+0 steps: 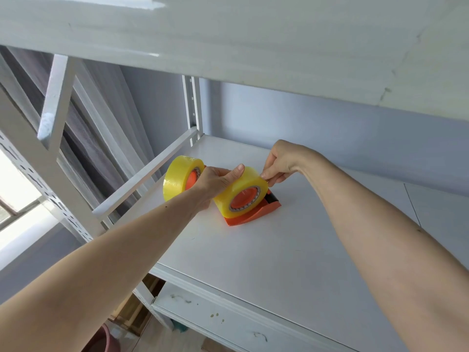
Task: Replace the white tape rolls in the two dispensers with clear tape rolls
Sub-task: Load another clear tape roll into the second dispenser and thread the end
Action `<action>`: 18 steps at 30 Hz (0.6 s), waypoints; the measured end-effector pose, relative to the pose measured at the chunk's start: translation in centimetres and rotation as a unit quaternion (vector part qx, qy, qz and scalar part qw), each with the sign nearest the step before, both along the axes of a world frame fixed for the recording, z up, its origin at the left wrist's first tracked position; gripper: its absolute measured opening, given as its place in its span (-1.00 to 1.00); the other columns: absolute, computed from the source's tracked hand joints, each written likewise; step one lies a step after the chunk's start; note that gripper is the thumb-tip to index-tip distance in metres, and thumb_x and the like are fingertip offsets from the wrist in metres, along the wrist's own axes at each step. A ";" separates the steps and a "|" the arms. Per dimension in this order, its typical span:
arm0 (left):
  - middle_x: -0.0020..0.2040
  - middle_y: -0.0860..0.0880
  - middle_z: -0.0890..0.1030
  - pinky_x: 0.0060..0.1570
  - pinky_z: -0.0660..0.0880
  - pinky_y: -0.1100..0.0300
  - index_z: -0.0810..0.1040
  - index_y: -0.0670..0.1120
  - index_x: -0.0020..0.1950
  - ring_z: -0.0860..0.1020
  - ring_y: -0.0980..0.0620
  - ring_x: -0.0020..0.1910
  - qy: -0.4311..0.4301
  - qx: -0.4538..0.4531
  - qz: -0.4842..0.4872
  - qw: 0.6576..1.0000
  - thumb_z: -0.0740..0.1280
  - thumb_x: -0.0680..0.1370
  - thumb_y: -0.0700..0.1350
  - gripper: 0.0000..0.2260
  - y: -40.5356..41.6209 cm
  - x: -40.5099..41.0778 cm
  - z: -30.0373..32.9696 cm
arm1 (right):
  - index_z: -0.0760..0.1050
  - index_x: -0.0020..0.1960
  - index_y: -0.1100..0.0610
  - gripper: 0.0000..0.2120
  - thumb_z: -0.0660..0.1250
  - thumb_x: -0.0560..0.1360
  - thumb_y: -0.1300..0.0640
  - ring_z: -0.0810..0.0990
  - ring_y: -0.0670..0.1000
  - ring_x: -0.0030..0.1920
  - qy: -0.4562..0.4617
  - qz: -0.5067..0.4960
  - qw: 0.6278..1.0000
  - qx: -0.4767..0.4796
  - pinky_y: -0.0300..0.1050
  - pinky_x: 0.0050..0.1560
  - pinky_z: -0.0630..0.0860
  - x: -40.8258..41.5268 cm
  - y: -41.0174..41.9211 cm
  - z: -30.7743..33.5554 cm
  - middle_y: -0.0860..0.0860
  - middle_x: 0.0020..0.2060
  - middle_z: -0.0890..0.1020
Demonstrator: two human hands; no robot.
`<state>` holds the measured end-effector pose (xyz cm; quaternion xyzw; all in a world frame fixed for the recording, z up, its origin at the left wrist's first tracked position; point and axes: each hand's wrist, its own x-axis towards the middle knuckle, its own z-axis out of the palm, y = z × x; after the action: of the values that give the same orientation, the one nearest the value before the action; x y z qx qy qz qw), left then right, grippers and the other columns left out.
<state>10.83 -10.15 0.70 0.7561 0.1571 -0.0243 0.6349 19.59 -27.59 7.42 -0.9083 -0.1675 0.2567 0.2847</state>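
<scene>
Progress check: both dispensers on the white shelf [291, 250] now carry clear, yellow-tinted rolls; no white roll is in view anywhere.

Near dispenser [253, 214] sits at about the centre of the shelf, orange base flat on it, cutter end pointing to 3 o'clock. Clear tape roll [241, 190] is seated on its orange hub, apparently fully on.

Left hand [218, 180] grips this roll from the 9 o'clock side, thumb laid over the top of the roll and the other fingers curled behind it (they are mostly hidden). Right hand [281, 161] comes in from 2 o'clock, thumb and forefinger pinched at the roll's upper right edge. It looks like a pinch on the free tape end, though the tape itself is too clear to confirm.

Second dispenser [193, 177] stands just beyond at 10 o'clock, mostly hidden behind its own clear roll [177, 177]; only the orange hub shows.

Judgement: the swap itself appears done for both units. What seems left is threading the near roll's loose end down to the cutter at the black blade end [272, 198], then letting go. Whether the far roll is threaded cannot be told.
</scene>
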 end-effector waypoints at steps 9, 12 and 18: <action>-0.10 -0.05 0.72 -0.27 0.51 0.23 0.70 -0.05 -0.03 0.66 0.03 -0.13 0.003 -0.003 0.007 1.000 0.38 0.26 0.33 -0.48 -0.1 0.0 -0.2 | 0.68 -0.07 0.33 -0.91 0.47 0.43 0.34 0.74 0.04 -0.20 -0.035 -0.009 0.999 -0.010 -0.26 -0.19 0.64 -0.1 0.1 -0.5 0.15 -0.28 0.72; -0.10 -0.06 0.72 -0.26 0.51 0.22 0.70 -0.07 0.01 0.66 0.00 -0.12 0.000 -0.004 0.012 1.000 0.39 0.29 0.32 -0.46 -0.2 0.1 -0.2 | 0.67 -0.06 0.33 -0.91 0.46 0.44 0.34 0.73 0.02 -0.22 -0.047 -0.016 0.999 -0.017 -0.26 -0.19 0.63 -0.1 0.1 -0.8 0.13 -0.30 0.72; -0.11 -0.05 0.71 -0.29 0.49 0.24 0.69 -0.06 -0.01 0.65 0.01 -0.12 0.004 -0.003 0.016 1.000 0.40 0.33 0.30 -0.53 -0.2 0.0 0.0 | 0.65 0.00 0.35 -0.88 0.40 0.50 0.32 0.73 0.04 -0.12 -0.030 -0.007 0.999 -0.014 -0.17 -0.02 0.64 -0.4 -0.1 -0.3 0.16 -0.19 0.72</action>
<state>10.87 -10.37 0.70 0.7516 0.1715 -0.0176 0.6367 19.24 -27.69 7.08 -0.9206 -0.1658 0.2299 0.2688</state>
